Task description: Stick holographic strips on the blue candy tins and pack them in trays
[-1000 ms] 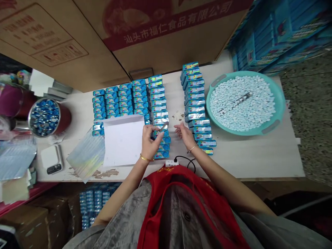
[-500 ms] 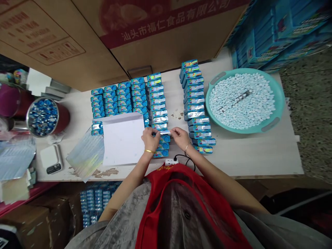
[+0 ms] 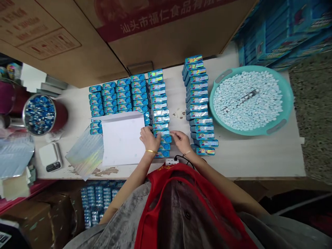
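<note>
A row of blue tins [image 3: 159, 100] runs away from the person, the farther ones banded with shiny foil, the nearest three showing plain blue tops with a round mark. Fourth from the near end, between the two hands, sits the tin [image 3: 156, 132] being worked on, a silvery strip [image 3: 164, 131] across its top. The left hand [image 3: 149, 139] curls over its left end; whether it grips cannot be told. The right hand [image 3: 182, 142] has thumb and fingertip together at the strip's right end, anything between them too small to tell.

Big cartons [image 3: 171, 52] back the pale, stained worktop [image 3: 249, 157]. On it are a turquoise basin [image 3: 289, 103] of tablets [image 3: 246, 107], white paper [image 3: 123, 141] and a scale [image 3: 48, 154].

Half a second ago both hands held the strip stretched out; now it lies along the tin.
</note>
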Available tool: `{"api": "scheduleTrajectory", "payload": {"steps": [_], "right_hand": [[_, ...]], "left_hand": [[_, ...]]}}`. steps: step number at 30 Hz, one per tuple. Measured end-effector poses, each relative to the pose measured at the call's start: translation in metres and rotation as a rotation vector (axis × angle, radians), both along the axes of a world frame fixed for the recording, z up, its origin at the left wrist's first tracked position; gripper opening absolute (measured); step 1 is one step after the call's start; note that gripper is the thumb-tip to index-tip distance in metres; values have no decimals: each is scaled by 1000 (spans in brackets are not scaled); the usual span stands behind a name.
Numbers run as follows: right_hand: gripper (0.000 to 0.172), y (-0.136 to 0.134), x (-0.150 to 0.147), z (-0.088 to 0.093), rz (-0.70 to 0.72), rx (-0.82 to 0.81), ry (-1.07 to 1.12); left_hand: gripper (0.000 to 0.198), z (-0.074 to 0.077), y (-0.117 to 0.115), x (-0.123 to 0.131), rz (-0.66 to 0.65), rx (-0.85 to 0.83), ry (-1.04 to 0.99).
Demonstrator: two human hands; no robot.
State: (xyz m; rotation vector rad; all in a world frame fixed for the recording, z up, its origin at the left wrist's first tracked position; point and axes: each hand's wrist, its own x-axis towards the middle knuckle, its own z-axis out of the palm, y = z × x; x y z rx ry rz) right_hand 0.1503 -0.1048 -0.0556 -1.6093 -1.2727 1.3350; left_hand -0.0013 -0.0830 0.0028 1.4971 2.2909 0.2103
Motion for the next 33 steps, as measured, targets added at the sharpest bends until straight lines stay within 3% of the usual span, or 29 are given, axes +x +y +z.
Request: {"api": "scheduleTrajectory", "payload": {"steps": [4,7,10,13,15,17,20,24,28,33], "right_hand": [[48,-6,5,7,196,7,-49],[51,-1,10,11,365,21,-272],[54,11,12,14,308,104,-454],[58,29,6,22,144,238,-418],[54,43,-5,30,108,295,-307],[50,56,-20,38,109,303,-204],[49,67,-46,45,132,285,-134],[50,72,-82,45,191,325,-162],[48,77,-117,41,252,285,-64],[48,87,-149,37,318,53,206]], "left_hand": [[41,1,-5,3,-14,-22,21],[33,14,1,0,-154,67,39],[23,39,37,-27,-302,288,10],[22,63,98,-75,-304,396,7],[20,68,132,-109,-308,233,62],[18,64,147,-135,-395,-54,103],[31,46,129,-155,-565,-272,96],[14,27,75,-163,-581,-103,94],[19,31,49,-168,-550,0,-42],[22,43,51,-168,-615,107,-9]]}}
